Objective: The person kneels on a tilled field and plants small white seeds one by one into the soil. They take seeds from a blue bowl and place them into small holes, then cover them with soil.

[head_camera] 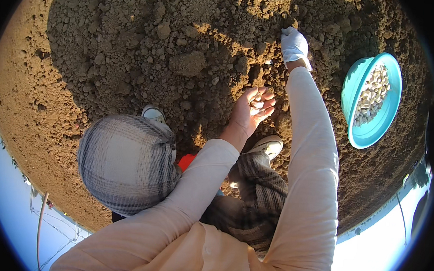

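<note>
My left hand (250, 108), bare and palm up, cups several pale garlic cloves (257, 104) in its curled fingers, low over the soil. My right hand (294, 44), in a white glove, reaches farther out and touches the loose brown soil (221, 45); its fingertips are bent down, and whether they hold anything is hidden. A small white piece (268, 62) lies in the soil between the two hands. To the right of my right forearm, a turquoise plastic basin (373, 139) stands tilted with many cloves (372, 95) in it.
Clods (187, 64) and furrowed soil surround my hands. My shoes (269, 145) rest on the ground under me, with plaid trousers (128, 160) over my bent knees. Something red (186, 161) shows between my legs. A thin pole (40, 229) rises at the lower left edge.
</note>
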`<action>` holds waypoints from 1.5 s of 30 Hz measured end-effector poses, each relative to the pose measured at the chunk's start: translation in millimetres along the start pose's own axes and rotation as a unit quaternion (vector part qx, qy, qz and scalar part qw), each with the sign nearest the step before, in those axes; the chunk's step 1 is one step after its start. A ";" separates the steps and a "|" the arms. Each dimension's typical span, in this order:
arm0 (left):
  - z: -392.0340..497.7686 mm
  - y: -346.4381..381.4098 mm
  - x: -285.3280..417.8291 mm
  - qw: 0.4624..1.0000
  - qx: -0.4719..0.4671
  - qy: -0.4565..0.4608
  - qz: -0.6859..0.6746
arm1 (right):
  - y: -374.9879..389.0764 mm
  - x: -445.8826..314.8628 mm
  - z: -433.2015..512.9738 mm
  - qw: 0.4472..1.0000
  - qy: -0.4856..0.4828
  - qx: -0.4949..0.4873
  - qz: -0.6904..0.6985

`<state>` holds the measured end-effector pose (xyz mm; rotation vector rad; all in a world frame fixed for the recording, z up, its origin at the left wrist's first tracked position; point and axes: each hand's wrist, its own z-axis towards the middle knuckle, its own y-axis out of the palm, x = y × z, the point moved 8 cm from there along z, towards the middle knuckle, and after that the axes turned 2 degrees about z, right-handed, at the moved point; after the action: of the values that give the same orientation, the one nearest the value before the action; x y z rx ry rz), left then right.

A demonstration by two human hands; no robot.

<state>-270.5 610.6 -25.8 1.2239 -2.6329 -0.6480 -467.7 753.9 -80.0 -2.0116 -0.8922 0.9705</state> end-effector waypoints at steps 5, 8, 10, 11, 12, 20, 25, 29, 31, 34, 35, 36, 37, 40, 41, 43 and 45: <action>-6.5 22.7 -5.5 0.997 -0.065 -0.030 0.003 | 7.9 47.8 31.7 0.988 -0.021 -0.071 -0.138; -8.1 22.9 18.5 0.996 -0.083 0.033 0.011 | -39.5 19.4 -10.6 0.987 0.066 -0.128 0.075; -11.0 23.8 20.1 0.994 -0.097 0.049 0.021 | -74.7 -7.6 -54.5 0.986 -0.113 -0.122 0.009; -13.1 24.4 20.5 0.993 -0.104 0.049 0.017 | -86.0 -22.0 -83.1 0.979 -0.121 -0.152 0.069; -11.8 25.5 19.1 0.991 -0.128 0.045 0.015 | -88.3 -25.2 -106.7 0.964 -0.119 -0.171 0.163; -27.1 40.3 12.4 0.974 -0.211 0.040 0.069 | -92.8 -60.8 -204.5 0.912 -0.233 -0.225 0.253; -29.8 43.7 17.0 0.975 -0.199 0.051 0.082 | -94.4 -76.7 -205.4 0.931 -0.280 -0.202 0.122; -25.8 38.7 11.9 0.982 -0.142 0.070 0.101 | -88.5 -72.5 -205.0 0.941 -0.290 -0.153 0.079; -22.0 35.4 16.2 0.981 -0.139 0.088 0.101 | -88.1 -78.0 -206.9 0.941 -0.298 -0.147 0.058; -11.7 27.0 22.2 0.980 -0.130 0.107 0.103 | -84.1 -72.8 -203.1 0.938 -0.318 -0.106 0.087; -9.6 24.4 23.4 0.981 -0.122 0.112 0.103 | -85.4 -73.5 -201.8 0.936 -0.319 -0.101 0.115; -10.0 21.9 26.3 0.986 -0.096 0.122 0.068 | -86.5 -74.0 -199.6 0.932 -0.319 -0.097 0.142; -10.9 21.7 27.6 0.987 -0.090 0.118 0.057 | -84.5 -68.0 -192.8 0.938 -0.289 -0.107 0.160; -4.7 28.6 35.1 0.984 -0.149 0.098 -0.003 | -93.7 -48.2 -158.1 0.957 -0.200 -0.106 0.183; 4.5 22.7 31.7 0.988 -0.123 0.095 -0.010 | -102.7 -38.6 -136.4 0.970 -0.180 -0.065 0.150; 4.8 30.8 21.4 0.994 -0.075 0.073 -0.017 | -113.9 1.0 -80.0 0.984 -0.121 0.022 0.126; 9.8 43.2 23.3 0.990 -0.126 0.066 -0.018 | -115.7 9.5 -35.2 0.988 -0.072 0.042 0.130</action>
<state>-318.5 620.6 -15.7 1.1956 -2.3419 -0.8443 -464.8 809.1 28.0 -2.0385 -0.6609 1.2895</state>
